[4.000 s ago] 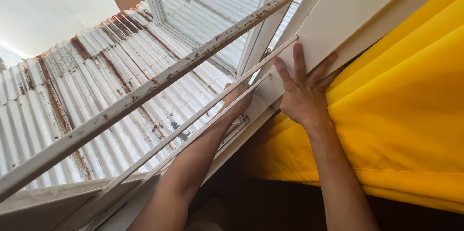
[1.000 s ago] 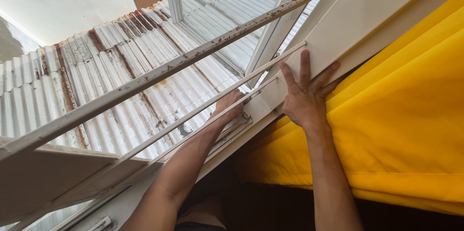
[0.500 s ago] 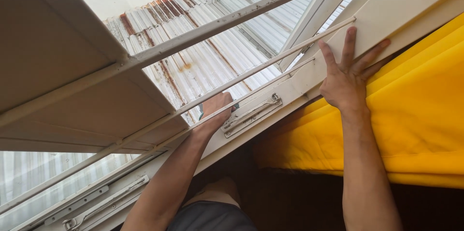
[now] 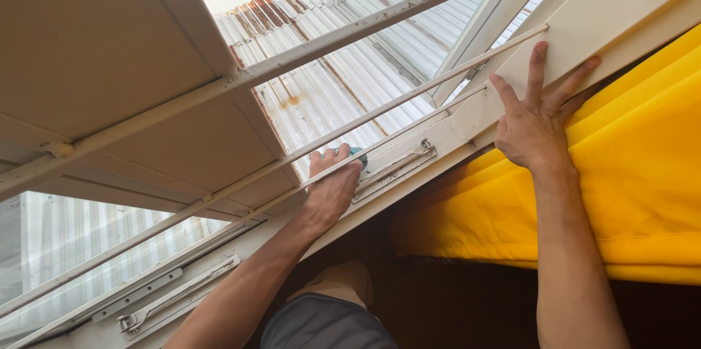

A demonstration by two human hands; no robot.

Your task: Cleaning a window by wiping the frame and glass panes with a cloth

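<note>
The left hand (image 4: 332, 190) rests on the cream-painted metal window frame (image 4: 467, 112), fingers curled together over a small teal object (image 4: 355, 152) just beside the silver metal stay bracket (image 4: 394, 164); whether they pinch it cannot be told. Further up the frame, the right hand (image 4: 535, 126) lies flat on it, fingers spread. The yellow fabric curtain (image 4: 642, 188) hangs below the frame, touching the right wrist

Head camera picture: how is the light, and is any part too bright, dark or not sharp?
Head view: daylight comes through the window, and the sky patch at the top is blown out white; the corrugated roof is bright but readable. The space under the window frame is very dark. The left hand, the right hand and the yellow curtain are sharp and evenly lit.
</note>
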